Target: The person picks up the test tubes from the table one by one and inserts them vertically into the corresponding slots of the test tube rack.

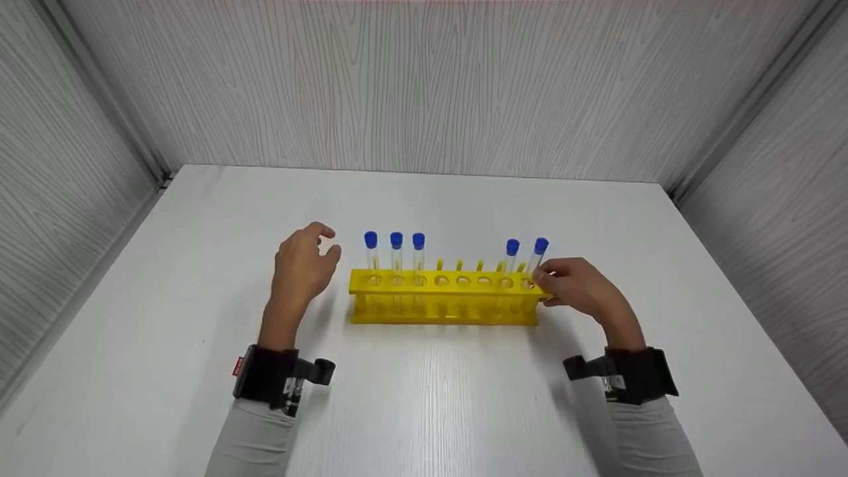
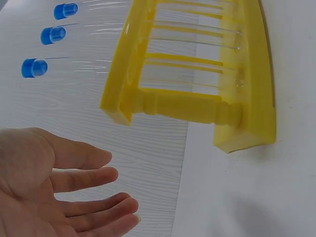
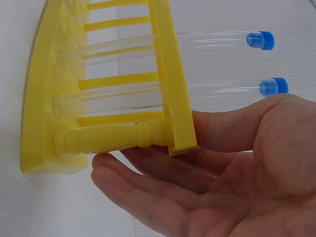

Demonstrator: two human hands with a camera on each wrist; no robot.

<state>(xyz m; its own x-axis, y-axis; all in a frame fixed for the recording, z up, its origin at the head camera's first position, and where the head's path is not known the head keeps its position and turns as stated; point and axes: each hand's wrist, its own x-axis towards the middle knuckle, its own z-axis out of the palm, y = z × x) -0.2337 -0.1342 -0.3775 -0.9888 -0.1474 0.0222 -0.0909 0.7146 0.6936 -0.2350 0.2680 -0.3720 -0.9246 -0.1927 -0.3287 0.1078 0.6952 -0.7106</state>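
Observation:
A yellow test tube rack (image 1: 450,291) stands on the table, with clear test tubes in both its left and right holes. The three on the left carry blue caps (image 1: 396,238); two more blue caps (image 1: 513,246) top the tubes on the right, which lean slightly. My right hand (image 1: 575,286) grips the right end of the rack's top plate, thumb on its upper side and fingers below, as the right wrist view shows. Left of the rack hovers my left hand (image 1: 305,262), fingers loosely bent and apart from it, holding nothing. In the left wrist view, its fingers (image 2: 84,180) point toward the rack's end.
The white table (image 1: 424,397) runs back to a grey wood-grain panel (image 1: 424,86). Similar panels rise at the left (image 1: 59,185) and right (image 1: 768,185). Black wrist straps (image 1: 265,374) with cameras sit on both forearms.

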